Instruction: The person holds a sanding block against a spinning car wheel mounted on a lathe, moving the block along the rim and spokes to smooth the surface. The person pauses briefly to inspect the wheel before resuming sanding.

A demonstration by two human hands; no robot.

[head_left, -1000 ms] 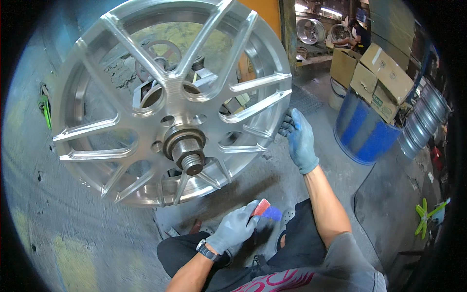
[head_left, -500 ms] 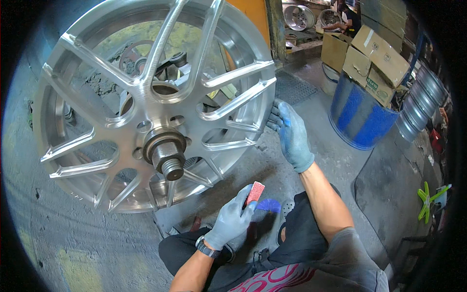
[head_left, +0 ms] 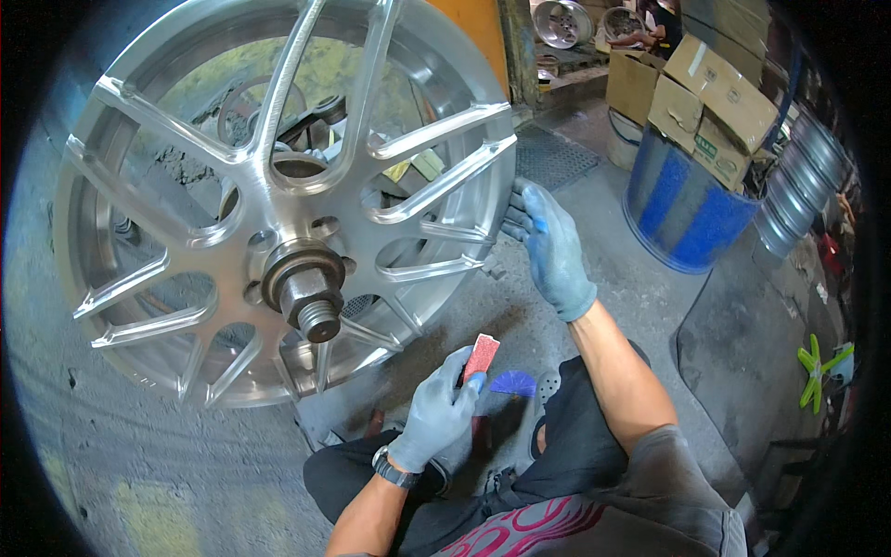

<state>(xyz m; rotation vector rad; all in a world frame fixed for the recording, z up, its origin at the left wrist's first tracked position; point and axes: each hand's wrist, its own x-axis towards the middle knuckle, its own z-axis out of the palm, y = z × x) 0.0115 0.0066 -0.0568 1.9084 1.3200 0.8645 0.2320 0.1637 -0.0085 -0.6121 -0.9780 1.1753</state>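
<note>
A large bare-metal alloy wheel [head_left: 278, 200] with paired spokes fills the upper left, mounted by its centre on a threaded shaft with a big nut [head_left: 308, 295]. My left hand [head_left: 432, 413], in a grey glove and with a watch at the wrist, grips a small red sanding block [head_left: 480, 360] between thumb and fingers, below the wheel and apart from it. At the wheel's right edge is my gloved right hand [head_left: 554, 246], fingers stretched out toward the rim. Its fingertips reach the rim's outer side; whether they press on it I cannot tell.
A blue drum [head_left: 682, 209] topped with cardboard boxes [head_left: 715, 93] stands at the right, beside stacked silver rims [head_left: 803, 190]. A green fan-like piece [head_left: 817, 371] lies far right. Behind, another person [head_left: 661, 30] sits near more wheels [head_left: 562, 23]. A purple-blue piece [head_left: 513, 382] is by my foot.
The whole view has shifted slightly, so the wheel sits a little farther left and up. Both hands keep nearly the same pose, and the sanding block stays in my left hand.
</note>
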